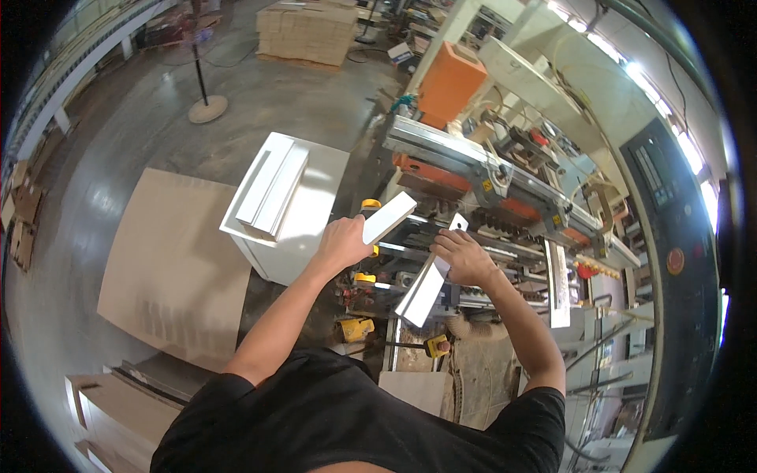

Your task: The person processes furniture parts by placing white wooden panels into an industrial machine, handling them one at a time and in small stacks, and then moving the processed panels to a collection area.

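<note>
My left hand (344, 244) is wrapped round one end of a short white board (390, 217), which slants up and to the right. To its right, my right hand (465, 256) grips a longer white board (424, 293) from above, near its far end. A dark hole shows at that far end, and a dark line runs along the near part; I cannot tell whether it is one piece or two. Left of my hands, several white boards (272, 188) lie together on a white box-like stand (323, 169). Both held boards are over the machine's rails (414, 248).
Ahead and right stands a machine with a long metal beam (473, 154) and an orange housing (451, 79). A control panel with a red button (675, 262) is at far right. A yellow control box (436, 345) is near my body. Brown sheet (177, 260) lies left.
</note>
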Available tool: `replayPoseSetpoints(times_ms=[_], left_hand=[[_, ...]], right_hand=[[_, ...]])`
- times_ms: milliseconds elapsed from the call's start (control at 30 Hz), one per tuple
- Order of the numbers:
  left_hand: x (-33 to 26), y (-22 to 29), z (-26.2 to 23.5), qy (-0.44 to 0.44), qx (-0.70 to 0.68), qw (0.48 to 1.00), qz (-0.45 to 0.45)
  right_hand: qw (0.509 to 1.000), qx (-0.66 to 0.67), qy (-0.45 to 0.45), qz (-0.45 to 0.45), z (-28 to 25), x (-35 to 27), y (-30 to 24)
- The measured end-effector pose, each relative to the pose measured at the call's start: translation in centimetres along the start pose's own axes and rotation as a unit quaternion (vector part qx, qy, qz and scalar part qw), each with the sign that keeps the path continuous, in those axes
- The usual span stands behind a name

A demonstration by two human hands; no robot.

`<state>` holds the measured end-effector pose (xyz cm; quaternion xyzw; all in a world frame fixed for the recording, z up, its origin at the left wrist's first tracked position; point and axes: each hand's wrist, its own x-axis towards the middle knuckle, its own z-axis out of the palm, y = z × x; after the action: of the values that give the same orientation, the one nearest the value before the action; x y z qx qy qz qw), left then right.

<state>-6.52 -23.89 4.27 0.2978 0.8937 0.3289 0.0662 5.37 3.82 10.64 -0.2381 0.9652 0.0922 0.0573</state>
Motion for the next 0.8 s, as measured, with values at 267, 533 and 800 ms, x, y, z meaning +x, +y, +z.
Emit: replayPoseSetpoints(times_ms=[267, 533, 800], left_hand=[[2.6, 4.1, 4.4, 0.039, -0.016, 0.999, -0.032], [4.9, 7.8, 9.8, 0.032, -0.01, 0.999, -0.015], [4.9, 8.8, 12.6, -0.016, -0.021, 0.997, -0.072]], right_hand=[[0.929, 0.136, -0.011, 0.343, 0.9, -10.4, 0.9], [0.743, 0.174, 0.016, 0.646, 6.2, -14.2, 1.0], [0.72, 0.169, 0.065, 0.67, 8.6, -12.1, 2.3]])
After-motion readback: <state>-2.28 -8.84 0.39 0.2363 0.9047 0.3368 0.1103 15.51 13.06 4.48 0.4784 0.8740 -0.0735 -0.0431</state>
